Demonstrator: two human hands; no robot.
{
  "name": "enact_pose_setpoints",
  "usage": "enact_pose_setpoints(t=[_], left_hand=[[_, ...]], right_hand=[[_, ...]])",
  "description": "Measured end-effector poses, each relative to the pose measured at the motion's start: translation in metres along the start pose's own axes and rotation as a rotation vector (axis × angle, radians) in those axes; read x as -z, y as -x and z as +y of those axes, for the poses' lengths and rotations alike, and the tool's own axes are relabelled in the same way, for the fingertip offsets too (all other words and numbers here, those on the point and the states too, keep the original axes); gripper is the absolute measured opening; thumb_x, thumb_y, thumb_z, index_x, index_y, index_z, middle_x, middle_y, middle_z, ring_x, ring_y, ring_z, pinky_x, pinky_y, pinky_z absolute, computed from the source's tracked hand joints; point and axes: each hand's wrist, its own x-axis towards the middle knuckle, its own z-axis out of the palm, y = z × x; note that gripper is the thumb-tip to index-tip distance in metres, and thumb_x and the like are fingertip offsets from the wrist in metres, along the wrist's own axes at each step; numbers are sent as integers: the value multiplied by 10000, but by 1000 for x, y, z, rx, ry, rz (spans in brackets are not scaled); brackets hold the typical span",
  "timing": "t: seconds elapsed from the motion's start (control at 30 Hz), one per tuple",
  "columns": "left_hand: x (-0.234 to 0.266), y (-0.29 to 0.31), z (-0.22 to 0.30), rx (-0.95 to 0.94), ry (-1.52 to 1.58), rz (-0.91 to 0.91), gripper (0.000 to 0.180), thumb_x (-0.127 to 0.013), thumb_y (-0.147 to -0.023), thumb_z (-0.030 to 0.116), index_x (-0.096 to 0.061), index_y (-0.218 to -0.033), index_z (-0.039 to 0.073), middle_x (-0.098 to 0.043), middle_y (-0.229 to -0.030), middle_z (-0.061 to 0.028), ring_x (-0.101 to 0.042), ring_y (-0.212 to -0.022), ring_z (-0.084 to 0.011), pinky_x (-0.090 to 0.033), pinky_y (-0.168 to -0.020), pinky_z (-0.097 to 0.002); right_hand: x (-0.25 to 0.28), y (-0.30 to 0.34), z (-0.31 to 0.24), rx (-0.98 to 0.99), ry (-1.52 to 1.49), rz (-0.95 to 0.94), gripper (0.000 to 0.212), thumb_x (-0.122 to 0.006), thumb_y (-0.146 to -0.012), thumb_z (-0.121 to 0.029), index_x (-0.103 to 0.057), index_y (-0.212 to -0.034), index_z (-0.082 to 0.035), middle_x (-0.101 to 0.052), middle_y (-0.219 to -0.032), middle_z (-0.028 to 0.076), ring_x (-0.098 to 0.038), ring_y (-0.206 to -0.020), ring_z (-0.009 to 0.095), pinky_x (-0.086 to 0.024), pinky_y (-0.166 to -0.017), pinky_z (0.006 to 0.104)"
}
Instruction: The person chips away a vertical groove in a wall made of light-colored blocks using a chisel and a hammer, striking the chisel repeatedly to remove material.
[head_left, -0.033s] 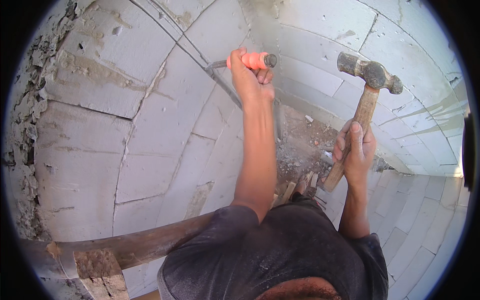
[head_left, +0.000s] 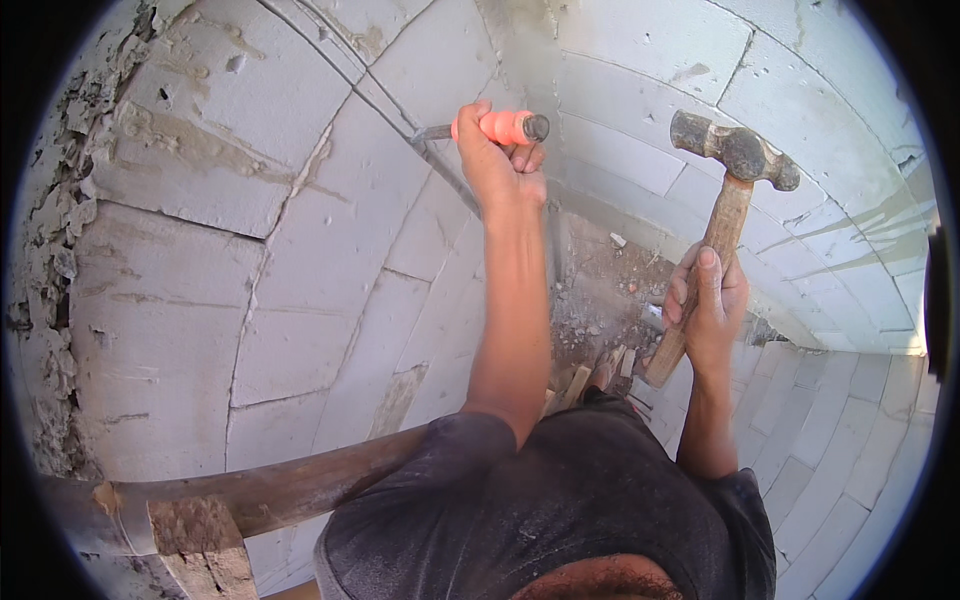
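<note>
My left hand (head_left: 495, 165) is closed round the orange grip of a chisel (head_left: 505, 127), its metal butt pointing right. The chisel's blade meets a groove (head_left: 455, 180) cut in the pale block wall (head_left: 330, 270) on the left. In my right hand (head_left: 715, 300) is a ball-peen hammer (head_left: 728, 215), gripped round its wooden handle. Its worn metal head stands up and to the right of the chisel's butt, apart from it.
A second block wall (head_left: 640, 110) meets the left one at a corner. Rubble and dust cover the floor (head_left: 600, 290) below, with wood offcuts (head_left: 577, 385) near my feet. A thick wooden pole (head_left: 280, 485) crosses at lower left, beside a rough board (head_left: 203, 545).
The hammer's head has shifted slightly left and tilted a little. My left hand and the chisel have moved very slightly left.
</note>
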Motion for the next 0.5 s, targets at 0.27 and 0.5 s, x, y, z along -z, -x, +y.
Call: enact_pose_setpoints(t=[0.27,0.5], left_hand=[[6,-13,20,54,61,-165,267,-603,-837,300,-467,-695,119,-373,-515,28,-255,-381,-96,-218,-384,-256],[7,-17,21,104,77,-187,276,-586,-854,320,-509,-699,105,-346,-485,37,-243,-377,-96,-218,-383,-255]], right_hand=[[-13,2,-8,3,65,-40,274,-462,-1044,-284,-491,-938,-33,-506,-604,10,-484,-451,82,-364,-425,226],[-61,-9,-27,517,-241,-5,545,-557,-953,-538,-500,-1011,1,-501,-647,68,-520,-526,147,-410,-469,282]])
